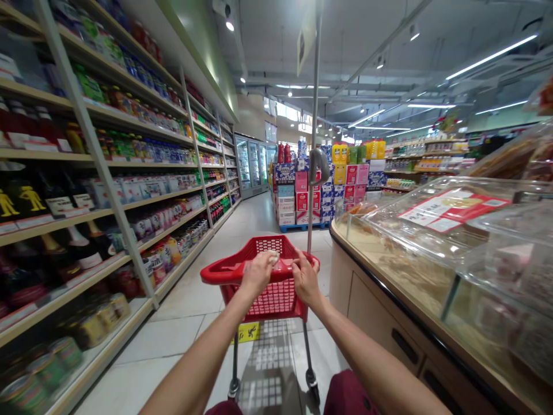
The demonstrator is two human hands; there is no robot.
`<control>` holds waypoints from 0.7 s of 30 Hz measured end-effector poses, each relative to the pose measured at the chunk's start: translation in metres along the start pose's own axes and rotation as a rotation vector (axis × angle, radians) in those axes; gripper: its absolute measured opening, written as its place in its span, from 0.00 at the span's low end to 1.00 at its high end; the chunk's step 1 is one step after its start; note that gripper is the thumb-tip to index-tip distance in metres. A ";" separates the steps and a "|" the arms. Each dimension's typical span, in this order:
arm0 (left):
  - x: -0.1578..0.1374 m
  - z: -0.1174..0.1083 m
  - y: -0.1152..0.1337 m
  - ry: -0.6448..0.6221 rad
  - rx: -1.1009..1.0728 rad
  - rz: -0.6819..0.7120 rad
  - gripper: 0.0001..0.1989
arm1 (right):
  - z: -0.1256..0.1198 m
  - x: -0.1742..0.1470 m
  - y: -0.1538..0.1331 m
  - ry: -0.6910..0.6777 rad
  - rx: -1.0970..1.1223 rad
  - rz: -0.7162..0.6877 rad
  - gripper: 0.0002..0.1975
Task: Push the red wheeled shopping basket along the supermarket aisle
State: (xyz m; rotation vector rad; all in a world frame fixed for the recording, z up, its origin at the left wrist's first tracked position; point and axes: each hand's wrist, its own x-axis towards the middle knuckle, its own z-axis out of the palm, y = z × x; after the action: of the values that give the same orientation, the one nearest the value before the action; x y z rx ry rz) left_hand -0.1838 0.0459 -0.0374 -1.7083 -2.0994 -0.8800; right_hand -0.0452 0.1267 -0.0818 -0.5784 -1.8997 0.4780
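- While our left hand (pixel 259 271) rests over the handle (pixel 224 278), its grip is narrow, closed on a small pale scrap (pixel 275 258).
- Our right hand (pixel 306 276) lies at the handle's right end, fingers bent; we cannot tell whether its grip closes round the bar.
- Right before us, between shelves and worktop, is the red shopping cart (pixel 274 301), its far end pointing away from us up the aisle.
- Its handle's long axis runs left to right across our front, and a metal pole (pixel 311 213) rises nearly upright beside our right hand.
- On our left we have shelves (pixel 115 202) of bottles and cans; on our right, a worktop (pixel 367 297) carries clear plastic boxes (pixel 518 193).
- Ahead of us stand stacked cartons (pixel 286 210); a yellow sign (pixel 249 332) shows on the floor below the cart.
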 end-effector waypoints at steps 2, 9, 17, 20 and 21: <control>0.000 0.006 0.007 -0.033 -0.033 0.098 0.14 | 0.003 0.003 0.001 -0.017 -0.024 0.001 0.22; 0.000 -0.006 -0.021 0.050 0.024 -0.141 0.14 | 0.003 0.009 0.007 0.008 -0.051 0.016 0.23; 0.008 0.003 -0.021 0.036 -0.011 -0.026 0.13 | 0.009 0.021 0.012 -0.072 0.020 -0.021 0.24; 0.006 -0.005 -0.039 0.109 0.029 -0.170 0.14 | 0.011 0.024 0.010 -0.041 0.039 0.040 0.23; 0.006 -0.002 -0.035 0.115 0.022 -0.153 0.14 | 0.011 0.024 0.010 -0.038 0.046 0.051 0.23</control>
State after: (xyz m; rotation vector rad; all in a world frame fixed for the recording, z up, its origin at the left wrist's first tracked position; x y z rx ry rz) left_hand -0.2195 0.0457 -0.0423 -1.4652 -2.1757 -0.9696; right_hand -0.0624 0.1480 -0.0738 -0.5929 -1.9090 0.5680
